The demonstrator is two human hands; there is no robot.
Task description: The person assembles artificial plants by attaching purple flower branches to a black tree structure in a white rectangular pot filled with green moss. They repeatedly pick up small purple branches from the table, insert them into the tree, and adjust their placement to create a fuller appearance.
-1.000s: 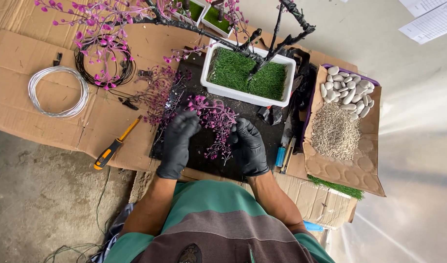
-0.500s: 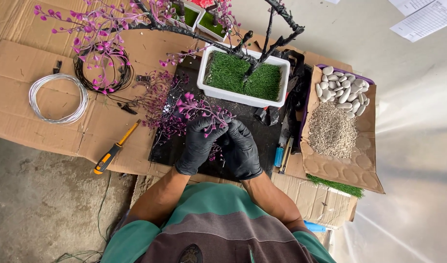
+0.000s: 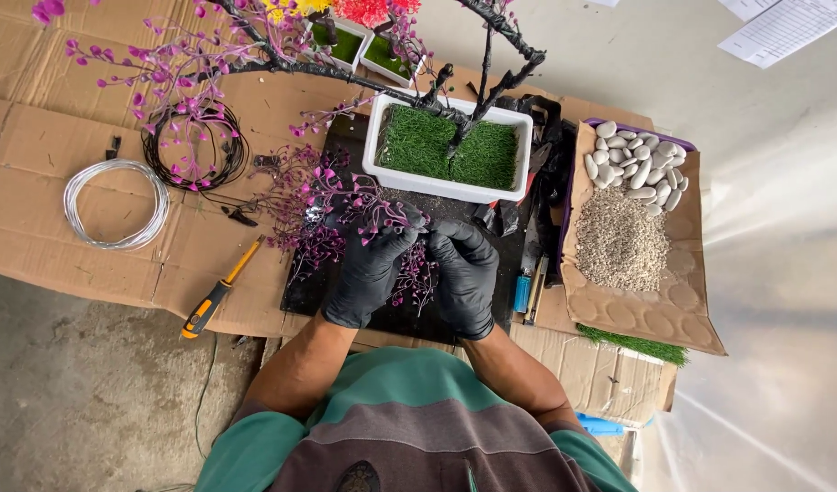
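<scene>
Seen from the head camera, looking straight down over a chest in a green and brown striped shirt (image 3: 409, 437).

Left hand (image 3: 371, 271) in a black glove, fingers curled and pinched around a thin wire sprig of small pink beads (image 3: 382, 219), gripped near its top end. Right hand (image 3: 464, 273) also in a black glove, clenched, fingertips meeting the left hand's at the same sprig. Both hands held over a black mat (image 3: 345, 292) laid on flattened cardboard (image 3: 35, 210).

More beaded sprigs (image 3: 313, 214) spread loose on the mat just left of the hands, some touching the left glove.

Just beyond the hands, a white rectangular planter (image 3: 450, 187) filled with green artificial turf, dark twisted trunks (image 3: 491, 73) rising out of it. One long dark branch (image 3: 282, 64) stretched away to the left, hung with pink beaded twigs.

On the cardboard to the left, a coil of silver wire (image 3: 116, 204), and near it a coil of black wire (image 3: 195, 150). Closer in, a screwdriver with a yellow and black handle (image 3: 220, 290), lying tilted, well apart from the left hand.

To the right, a cardboard tray (image 3: 637, 301) with white pebbles (image 3: 635, 164) at its far end and pale gravel (image 3: 619, 241) heaped in the middle. Between mat and tray, a few small tools, too crowded to tell apart.

Bare concrete floor (image 3: 81, 392) at lower left.
</scene>
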